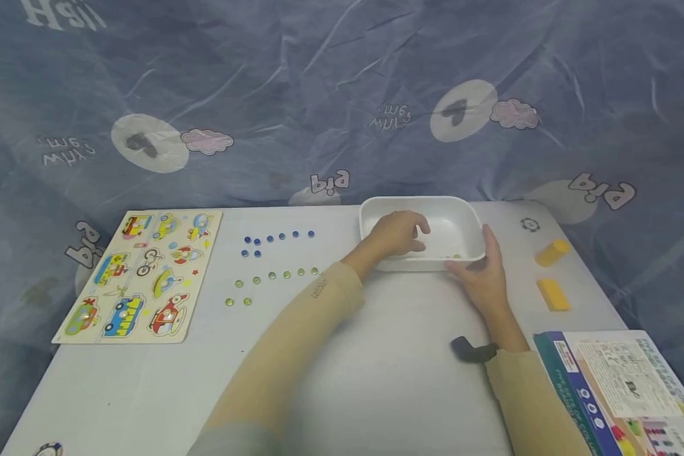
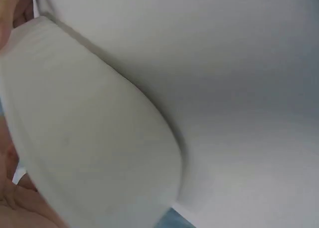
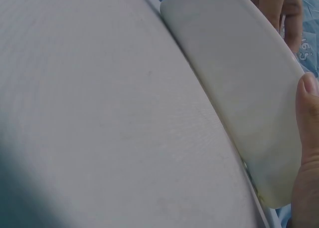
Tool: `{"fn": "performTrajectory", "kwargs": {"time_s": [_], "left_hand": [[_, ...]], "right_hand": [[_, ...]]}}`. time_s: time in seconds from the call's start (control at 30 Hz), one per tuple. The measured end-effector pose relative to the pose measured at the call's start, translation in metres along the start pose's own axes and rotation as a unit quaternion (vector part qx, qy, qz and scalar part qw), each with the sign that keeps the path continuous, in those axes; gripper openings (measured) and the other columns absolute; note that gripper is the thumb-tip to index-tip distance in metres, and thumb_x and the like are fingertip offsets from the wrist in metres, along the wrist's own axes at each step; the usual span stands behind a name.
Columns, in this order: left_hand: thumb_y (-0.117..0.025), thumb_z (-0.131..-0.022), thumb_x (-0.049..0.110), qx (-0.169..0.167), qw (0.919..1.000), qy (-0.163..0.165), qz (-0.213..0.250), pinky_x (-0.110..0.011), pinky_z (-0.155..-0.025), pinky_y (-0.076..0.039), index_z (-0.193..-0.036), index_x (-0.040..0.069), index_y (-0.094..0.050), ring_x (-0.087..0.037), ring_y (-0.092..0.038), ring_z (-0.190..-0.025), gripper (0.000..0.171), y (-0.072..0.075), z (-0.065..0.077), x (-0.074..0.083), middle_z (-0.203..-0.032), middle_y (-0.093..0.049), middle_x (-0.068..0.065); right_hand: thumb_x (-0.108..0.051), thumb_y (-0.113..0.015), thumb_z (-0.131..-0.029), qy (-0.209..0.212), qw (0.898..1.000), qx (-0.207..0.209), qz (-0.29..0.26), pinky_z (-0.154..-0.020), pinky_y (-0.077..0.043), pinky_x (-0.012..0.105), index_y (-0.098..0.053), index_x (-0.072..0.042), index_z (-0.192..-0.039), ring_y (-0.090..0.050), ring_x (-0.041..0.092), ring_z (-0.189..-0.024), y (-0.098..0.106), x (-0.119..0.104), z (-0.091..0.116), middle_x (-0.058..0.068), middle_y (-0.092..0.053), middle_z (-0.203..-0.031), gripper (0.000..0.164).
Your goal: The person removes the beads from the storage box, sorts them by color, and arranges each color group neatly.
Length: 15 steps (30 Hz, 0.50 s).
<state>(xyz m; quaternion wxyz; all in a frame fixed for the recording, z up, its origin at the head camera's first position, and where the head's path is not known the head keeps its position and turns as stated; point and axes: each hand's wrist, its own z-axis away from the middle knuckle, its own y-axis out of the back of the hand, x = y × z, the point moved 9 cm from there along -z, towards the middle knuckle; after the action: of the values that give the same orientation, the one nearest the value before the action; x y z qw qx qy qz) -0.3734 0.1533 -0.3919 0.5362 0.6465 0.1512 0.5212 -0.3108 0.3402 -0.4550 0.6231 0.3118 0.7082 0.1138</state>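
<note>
My left hand [image 1: 400,233] reaches over the front rim into a white plastic tray [image 1: 433,266], thumb and fingers apart. My right hand [image 1: 486,278] holds the tray's front right corner, its thumb on the front rim and its fingers along the right side. From the right wrist, the thumb [image 3: 309,83] shows against the tray's outer wall [image 3: 234,78]. The left wrist view shows the tray wall [image 2: 99,128] with part of my left hand [image 2: 20,205] behind it. A small yellowish-green bead [image 1: 457,256] lies inside near the front.
Left of the tray lie several blue beads [image 1: 270,239] and several yellowish-green beads [image 1: 272,275] in rows. A wooden picture puzzle [image 1: 202,278] is at far left. Rightward are a yellow cylinder [image 1: 553,252], a yellow block [image 1: 553,295] and a box [image 1: 621,380]. Behind hangs a blue-grey curtain [image 1: 319,95].
</note>
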Motion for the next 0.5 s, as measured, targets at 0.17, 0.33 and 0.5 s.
{"fn": "performTrajectory", "kwargs": {"time_s": [0.17, 0.33, 0.5], "left_hand": [[-0.076, -0.079, 0.027, -0.067, 0.9968, 0.028, 0.034, -0.026, -0.088, -0.047, -0.111, 0.027, -0.065, -0.007, -0.058, -0.094, 0.034, -0.027, -0.024, 0.007, -0.103, -0.064, 0.008], [-0.072, -0.08, 0.013, -0.116, 0.9881, -0.013, 0.099, -0.022, -0.082, -0.048, -0.109, 0.023, -0.069, -0.009, -0.059, -0.09, 0.03, -0.048, -0.035, 0.016, -0.099, -0.066, 0.004], [-0.065, -0.082, 0.009, -0.113, 0.9834, -0.044, 0.135, -0.02, -0.081, -0.049, -0.103, 0.023, -0.073, -0.009, -0.062, -0.092, 0.026, -0.057, -0.039, 0.016, -0.102, -0.071, 0.005]], "right_hand": [[-0.037, -0.079, -0.074, -0.004, 1.0, -0.003, 0.0, -0.12, -0.006, 0.048, -0.007, -0.034, -0.151, -0.009, 0.023, -0.148, 0.001, 0.002, 0.0, -0.002, -0.01, -0.16, 0.106], [-0.036, -0.08, -0.074, 0.006, 1.0, -0.004, 0.0, -0.12, -0.008, 0.046, -0.008, -0.033, -0.151, -0.01, 0.021, -0.148, -0.001, -0.001, 0.0, -0.004, -0.011, -0.159, 0.106], [-0.038, -0.08, -0.073, 0.007, 1.0, -0.004, 0.004, -0.12, -0.009, 0.047, -0.006, -0.034, -0.151, -0.011, 0.021, -0.148, -0.001, -0.002, -0.001, -0.004, -0.011, -0.159, 0.107]]}}
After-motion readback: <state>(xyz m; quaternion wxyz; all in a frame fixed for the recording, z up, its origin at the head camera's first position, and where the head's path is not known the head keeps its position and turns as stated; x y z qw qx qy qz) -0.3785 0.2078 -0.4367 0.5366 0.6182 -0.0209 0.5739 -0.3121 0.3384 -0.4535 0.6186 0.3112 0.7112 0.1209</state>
